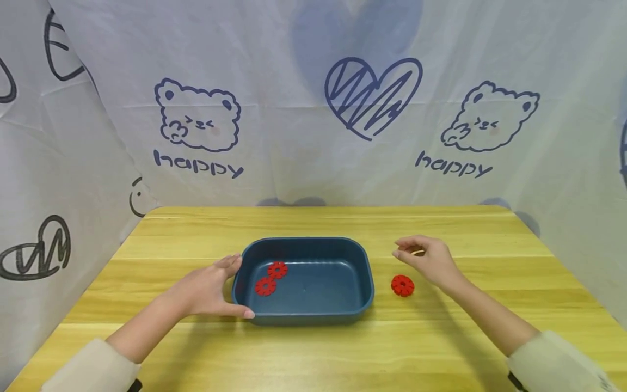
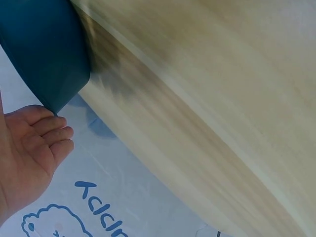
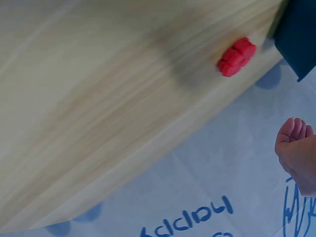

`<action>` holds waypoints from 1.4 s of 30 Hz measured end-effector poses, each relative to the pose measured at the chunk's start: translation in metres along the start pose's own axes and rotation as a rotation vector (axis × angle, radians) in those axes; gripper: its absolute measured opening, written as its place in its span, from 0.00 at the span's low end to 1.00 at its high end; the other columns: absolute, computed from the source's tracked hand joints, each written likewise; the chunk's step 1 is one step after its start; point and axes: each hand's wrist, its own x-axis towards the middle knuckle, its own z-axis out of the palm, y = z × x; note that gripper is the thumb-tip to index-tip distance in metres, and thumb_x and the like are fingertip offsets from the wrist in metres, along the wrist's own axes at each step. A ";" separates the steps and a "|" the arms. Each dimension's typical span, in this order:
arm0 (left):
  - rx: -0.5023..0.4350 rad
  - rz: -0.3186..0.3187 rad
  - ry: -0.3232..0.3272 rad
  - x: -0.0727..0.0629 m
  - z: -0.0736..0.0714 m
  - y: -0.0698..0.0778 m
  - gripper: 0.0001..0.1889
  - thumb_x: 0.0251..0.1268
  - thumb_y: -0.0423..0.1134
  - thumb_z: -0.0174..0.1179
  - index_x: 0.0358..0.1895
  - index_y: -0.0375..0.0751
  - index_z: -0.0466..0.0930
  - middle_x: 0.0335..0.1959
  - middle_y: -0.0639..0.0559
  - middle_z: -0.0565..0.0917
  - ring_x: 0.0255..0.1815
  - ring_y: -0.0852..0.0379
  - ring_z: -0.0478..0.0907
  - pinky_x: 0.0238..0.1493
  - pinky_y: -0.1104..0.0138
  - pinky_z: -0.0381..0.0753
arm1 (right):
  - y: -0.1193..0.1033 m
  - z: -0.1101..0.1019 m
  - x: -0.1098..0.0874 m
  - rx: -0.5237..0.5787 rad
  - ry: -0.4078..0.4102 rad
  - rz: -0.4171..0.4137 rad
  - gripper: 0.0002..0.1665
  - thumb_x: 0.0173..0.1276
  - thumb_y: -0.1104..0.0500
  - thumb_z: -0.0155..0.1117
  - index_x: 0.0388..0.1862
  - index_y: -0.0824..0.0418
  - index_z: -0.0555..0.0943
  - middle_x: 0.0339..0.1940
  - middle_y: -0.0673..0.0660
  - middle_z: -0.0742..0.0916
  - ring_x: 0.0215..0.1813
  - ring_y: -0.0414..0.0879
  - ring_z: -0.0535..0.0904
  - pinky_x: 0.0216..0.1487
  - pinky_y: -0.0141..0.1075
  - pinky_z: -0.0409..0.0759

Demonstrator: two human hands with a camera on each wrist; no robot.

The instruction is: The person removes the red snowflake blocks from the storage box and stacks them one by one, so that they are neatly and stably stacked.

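Observation:
A dark blue plastic basin [image 1: 303, 319] stands on the table with two red notched snowflake building discs [image 1: 265, 286] inside, at its left. My left hand [image 1: 208, 288] holds the basin's left end, thumb at the front rim and fingers at the back corner. In the left wrist view, the bent fingers [image 2: 53, 129] touch the basin corner. My right hand [image 1: 431, 261] hovers right of the basin, fingers loosely bent, with nothing visible between thumb and fingertips. Just below it on the table lies a small stack of red discs [image 1: 403, 286], which looks thick in the right wrist view.
The yellow wood-grain table [image 1: 196, 359] runs back to a white cloth [image 1: 284, 141] printed with bears, a heart and the word happy. More of this cloth hangs at both sides.

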 end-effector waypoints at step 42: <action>0.066 0.006 0.013 0.001 0.004 -0.003 0.60 0.37 0.76 0.59 0.66 0.28 0.61 0.69 0.33 0.60 0.67 0.34 0.62 0.56 0.45 0.72 | -0.073 0.104 0.031 0.314 -0.165 -0.120 0.16 0.60 0.61 0.65 0.45 0.69 0.82 0.37 0.63 0.85 0.34 0.41 0.78 0.35 0.29 0.77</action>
